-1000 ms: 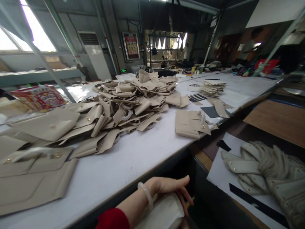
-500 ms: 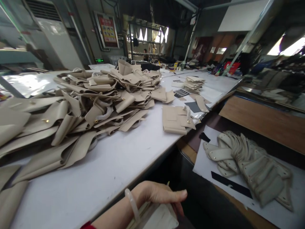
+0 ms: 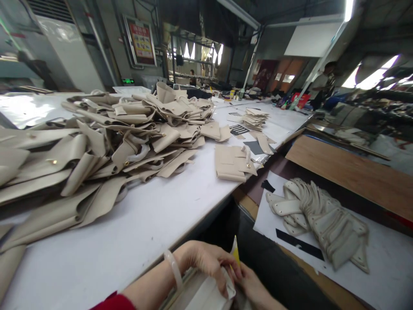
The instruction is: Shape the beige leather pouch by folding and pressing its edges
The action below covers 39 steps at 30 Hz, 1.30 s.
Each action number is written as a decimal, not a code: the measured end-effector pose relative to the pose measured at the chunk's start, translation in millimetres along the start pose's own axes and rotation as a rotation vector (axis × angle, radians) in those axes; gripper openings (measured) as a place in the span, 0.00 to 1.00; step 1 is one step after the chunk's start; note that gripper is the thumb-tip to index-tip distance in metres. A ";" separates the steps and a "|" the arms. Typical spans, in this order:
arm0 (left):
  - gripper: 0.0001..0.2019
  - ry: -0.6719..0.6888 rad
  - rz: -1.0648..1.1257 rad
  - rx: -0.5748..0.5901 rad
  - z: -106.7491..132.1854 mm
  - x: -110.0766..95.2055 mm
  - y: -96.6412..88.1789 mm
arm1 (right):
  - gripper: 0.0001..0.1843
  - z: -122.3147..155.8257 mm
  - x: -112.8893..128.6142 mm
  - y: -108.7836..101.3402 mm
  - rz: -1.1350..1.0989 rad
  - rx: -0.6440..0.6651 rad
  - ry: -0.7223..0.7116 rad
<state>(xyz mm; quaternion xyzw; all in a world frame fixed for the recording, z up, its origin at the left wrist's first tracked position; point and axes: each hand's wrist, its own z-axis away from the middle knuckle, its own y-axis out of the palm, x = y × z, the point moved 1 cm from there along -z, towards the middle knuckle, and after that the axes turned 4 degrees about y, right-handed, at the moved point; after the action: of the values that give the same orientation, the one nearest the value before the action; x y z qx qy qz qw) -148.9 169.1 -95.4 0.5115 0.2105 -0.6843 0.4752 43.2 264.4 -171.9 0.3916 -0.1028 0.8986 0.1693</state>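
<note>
At the bottom edge my left hand (image 3: pixel 203 260), with a pale bangle on the wrist and a red sleeve behind it, curls its fingers over a white leather piece (image 3: pixel 206 295) held below the table's front edge. My right hand (image 3: pixel 254 288) comes in from the lower right and meets the left hand's fingertips. A thin yellow tool tip (image 3: pixel 235 253) sticks up between the two hands, apparently pinched by the right one. Most of the right hand's fingers are hidden.
A big heap of beige leather pieces (image 3: pixel 122 133) covers the white table (image 3: pixel 138 232). A small folded stack (image 3: pixel 234 163) lies near its edge, and another stack (image 3: pixel 254 118) farther back. Fanned off-white straps (image 3: pixel 322 215) rest on a lower shelf beside a wooden board (image 3: pixel 348 172).
My view has swung right and down. The left hand's fingers curled onto the white piece, the right hand came into view and joined it, and the yellow tip rose.
</note>
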 end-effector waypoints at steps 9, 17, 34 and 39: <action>0.40 -0.054 0.040 -0.033 -6.3 0.7 2.3 | 0.19 101.6 86.2 -51.8 0.545 0.154 0.057; 0.48 -0.048 -0.149 -0.191 3.4 -2.0 0.7 | 0.15 79.9 84.4 -14.0 0.703 0.116 0.003; 0.56 -0.074 -0.253 -0.179 7.6 -9.3 -2.1 | 0.20 73.9 64.0 -10.3 0.644 0.210 0.022; 0.58 -0.090 -0.258 -0.188 10.0 -15.3 -0.7 | 0.30 70.9 58.3 -6.7 0.566 0.220 -0.007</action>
<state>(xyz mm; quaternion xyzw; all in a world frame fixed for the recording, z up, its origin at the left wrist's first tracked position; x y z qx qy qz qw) -154.1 168.3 -77.9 0.4024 0.3160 -0.7391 0.4381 56.1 261.1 -80.7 0.3663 -0.1104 0.9145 -0.1317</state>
